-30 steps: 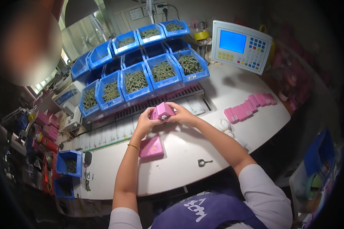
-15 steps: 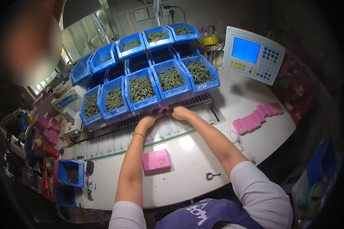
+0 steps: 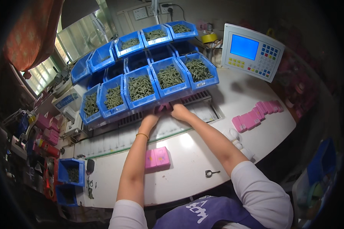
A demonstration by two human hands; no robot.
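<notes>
Both my hands reach under the front edge of the lower row of blue bins. A small dark pink thing [image 3: 163, 108], perhaps a packet or box in shadow, lies between them. My left hand [image 3: 150, 120] closes on its left side, and my right hand [image 3: 179, 111] holds it from the right. The fingertips are partly hidden in the shade of the bins. Dried green twisted pieces fill the middle bin [image 3: 142, 100] above my hands. Two pink boxes [image 3: 157, 157] lie side by side on the white table, partly behind my left forearm.
A keypad console with a blue screen [image 3: 253, 52] stands at the right. Several pink boxes [image 3: 252, 118] form a row on the right of the table. A dark ring-handled tool [image 3: 212, 173] lies near the front edge. More blue bins [image 3: 71, 171] stand at the left.
My left hand and forearm have shifted slightly right, covering more of the left pink box. At the upper left, a red patterned cloth shows where a blurred patch was.
</notes>
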